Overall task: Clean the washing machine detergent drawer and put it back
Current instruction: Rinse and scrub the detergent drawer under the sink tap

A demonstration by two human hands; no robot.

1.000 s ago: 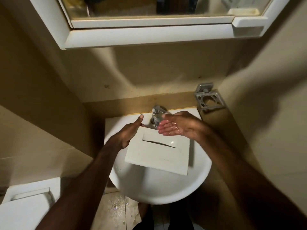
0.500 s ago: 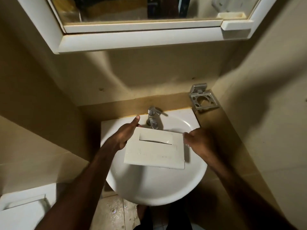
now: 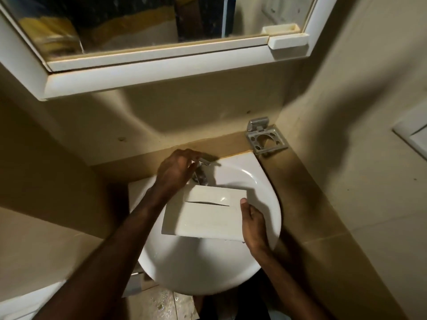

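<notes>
Currently the detergent drawer (image 3: 203, 215) is held flat over the sink (image 3: 261, 181), just below the tap (image 3: 200, 172). It is gripped at its right edge by the right hand (image 3: 254, 225), thumb on top, the other fingers hidden underneath. The left hand (image 3: 175, 169) is placed on the tap lever, fingers curled over it; whether the lever is firmly gripped cannot be told.

Step judged: tap being operated, probably at the end of a rinse. No running water can be made out. The drawer should be kept level over the basin until the flow is settled, then tipped so water drains into the sink, not onto the floor. A wet sheen is seen on the drawer face, so a slip is possible; the one-handed grip should be kept firm.

Room: tight beige-walled corner, dim light. A mirror cabinet (image 3: 161, 75) is mounted above, a metal holder (image 3: 265, 139) on the ledge at right. Droplets are visible on the floor tiles (image 3: 159, 303).
</notes>
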